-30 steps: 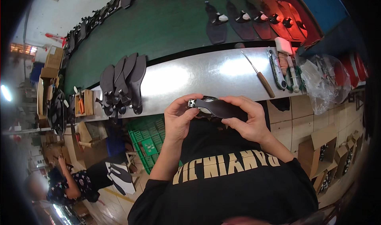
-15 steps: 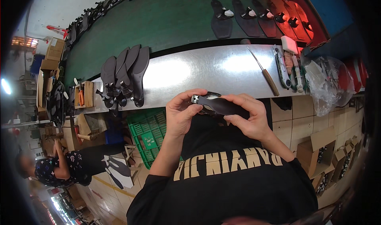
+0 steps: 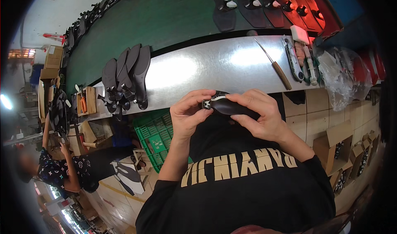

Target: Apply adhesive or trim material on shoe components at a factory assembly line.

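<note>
Close in front of my chest, both hands hold a black heeled shoe sole (image 3: 231,106) over the table's front edge. My left hand (image 3: 190,112) pinches its small end, where a dark-and-white heel piece (image 3: 206,104) shows between thumb and fingers. My right hand (image 3: 258,112) grips the broad part, thumb below and fingers above. A whitish strip (image 3: 219,98) runs along the sole's upper edge. The sole's far end is hidden in my right hand. Several dark heeled soles (image 3: 124,75) lie in an overlapping bunch on the metal table to the left.
Past the metal table (image 3: 198,64) runs a green belt (image 3: 173,19) bearing a row of soles (image 3: 224,11), some under red light. An awl (image 3: 280,75), a cutter knife (image 3: 292,60) and a plastic bag (image 3: 343,75) lie right. Below left are a green crate (image 3: 155,143) and a co-worker (image 3: 66,168).
The sole has been turned a little in my hands, and my right fingers have shifted along it towards my left hand. The co-worker's arm now reaches out to the hanging dark items.
</note>
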Demonstrator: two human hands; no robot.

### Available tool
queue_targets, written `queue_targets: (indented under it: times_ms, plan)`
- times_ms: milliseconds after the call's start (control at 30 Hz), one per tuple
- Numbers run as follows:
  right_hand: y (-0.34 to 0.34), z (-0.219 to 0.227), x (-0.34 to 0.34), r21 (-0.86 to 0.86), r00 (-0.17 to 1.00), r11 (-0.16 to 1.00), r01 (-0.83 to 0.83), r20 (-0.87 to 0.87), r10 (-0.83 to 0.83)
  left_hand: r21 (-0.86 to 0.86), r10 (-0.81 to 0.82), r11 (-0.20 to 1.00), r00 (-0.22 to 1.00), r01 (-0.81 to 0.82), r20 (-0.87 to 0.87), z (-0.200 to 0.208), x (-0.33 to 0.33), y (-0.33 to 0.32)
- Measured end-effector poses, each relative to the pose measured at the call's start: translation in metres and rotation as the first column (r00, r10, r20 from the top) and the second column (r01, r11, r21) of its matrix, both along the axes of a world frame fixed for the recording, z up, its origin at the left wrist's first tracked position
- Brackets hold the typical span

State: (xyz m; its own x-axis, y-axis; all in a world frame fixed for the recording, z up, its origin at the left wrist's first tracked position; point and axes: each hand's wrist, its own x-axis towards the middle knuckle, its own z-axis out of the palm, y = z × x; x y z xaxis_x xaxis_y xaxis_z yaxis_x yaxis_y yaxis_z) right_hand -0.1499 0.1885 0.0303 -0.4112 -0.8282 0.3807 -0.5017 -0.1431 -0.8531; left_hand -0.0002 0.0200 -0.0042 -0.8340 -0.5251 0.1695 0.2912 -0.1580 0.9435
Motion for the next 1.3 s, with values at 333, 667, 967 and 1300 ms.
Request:
queue_targets:
  times_ms: [333,667,967,1300]
  plan:
    - [0.001,0.003,-0.003,0.068,0.988,0.998,-0.014,-0.150,0.024,-0.049,-0.164,0.985,0.986,0.165,0.033,-0.004,0.004,-0.011]
    - [-0.002,0.001,0.001,0.121,0.977,0.993,-0.003,-0.211,0.028,-0.196,-0.158,0.966,0.985,0.167,0.063,-0.001,0.004,-0.004]
    - [-0.004,-0.021,0.005,0.138,0.999,0.990,0.041,-0.004,-0.040,-0.006,-0.097,0.995,0.959,0.103,0.265,0.002,0.000,0.015]
    - [-0.006,-0.017,-0.006,0.214,0.975,0.970,-0.120,-0.159,0.156,0.152,-0.047,0.988,0.936,-0.007,0.348,-0.006,0.000,0.012]
